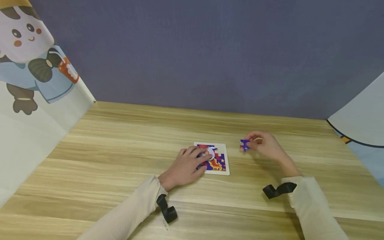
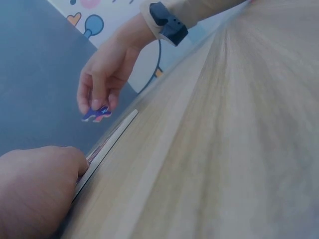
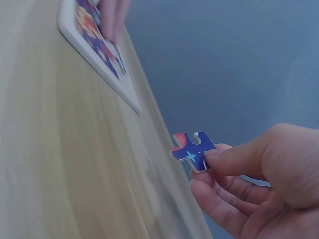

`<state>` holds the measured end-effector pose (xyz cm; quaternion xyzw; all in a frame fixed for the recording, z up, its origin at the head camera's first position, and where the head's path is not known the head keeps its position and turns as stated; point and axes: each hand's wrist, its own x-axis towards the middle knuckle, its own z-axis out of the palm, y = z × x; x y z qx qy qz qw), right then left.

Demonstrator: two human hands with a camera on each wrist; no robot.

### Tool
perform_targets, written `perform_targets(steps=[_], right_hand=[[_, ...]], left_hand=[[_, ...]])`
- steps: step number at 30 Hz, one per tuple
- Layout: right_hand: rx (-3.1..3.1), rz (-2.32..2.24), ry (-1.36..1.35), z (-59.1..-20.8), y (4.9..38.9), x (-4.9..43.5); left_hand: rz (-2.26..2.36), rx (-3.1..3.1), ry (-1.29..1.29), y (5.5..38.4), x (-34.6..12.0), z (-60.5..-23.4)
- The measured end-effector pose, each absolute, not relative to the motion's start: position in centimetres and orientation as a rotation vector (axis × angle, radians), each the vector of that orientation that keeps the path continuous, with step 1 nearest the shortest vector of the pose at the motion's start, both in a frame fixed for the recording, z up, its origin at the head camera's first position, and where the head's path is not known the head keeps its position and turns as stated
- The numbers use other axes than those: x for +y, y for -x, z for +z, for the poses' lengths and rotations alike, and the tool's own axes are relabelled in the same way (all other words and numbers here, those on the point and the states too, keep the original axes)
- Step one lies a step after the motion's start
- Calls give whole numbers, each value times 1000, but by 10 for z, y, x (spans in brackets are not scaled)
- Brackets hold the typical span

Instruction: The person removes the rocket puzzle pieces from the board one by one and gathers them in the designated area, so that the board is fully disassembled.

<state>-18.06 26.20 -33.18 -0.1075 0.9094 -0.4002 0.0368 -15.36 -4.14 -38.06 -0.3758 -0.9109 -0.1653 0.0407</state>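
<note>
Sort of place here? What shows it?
Probably a small tabletop booth, perhaps set up for recording: a wood-grain table, a plain dark backdrop behind it and a cartoon-printed panel at left in the head view.

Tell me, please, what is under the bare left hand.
The left hand lies over a flat, white-bordered purple jigsaw puzzle and brown wooden tabletop; much of the puzzle's left side is hidden.

From my end of the feed, I can read no text, label, brand, number or sign in any of the three views: not on the puzzle [image 1: 221, 161], the loose piece [image 3: 192, 151], the wall pictures [image 1: 27, 41] or the black wrist straps [image 1: 170, 215].
</note>
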Motion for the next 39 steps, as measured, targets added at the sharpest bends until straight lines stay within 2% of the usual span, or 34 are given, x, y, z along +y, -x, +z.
perform_targets(steps=[16,27,39], right_hand=[[2748,-1268,114,-332,186,315],[2653,-1384,57,-332,186,349],[2648,-1317,-19,-342,183,366]], left_hand=[[-501,-2799,1143,154,-43,-382],[-494,-2800,1139,154,-43,-381],[-493,-2800,1151,153,-42,-381]])
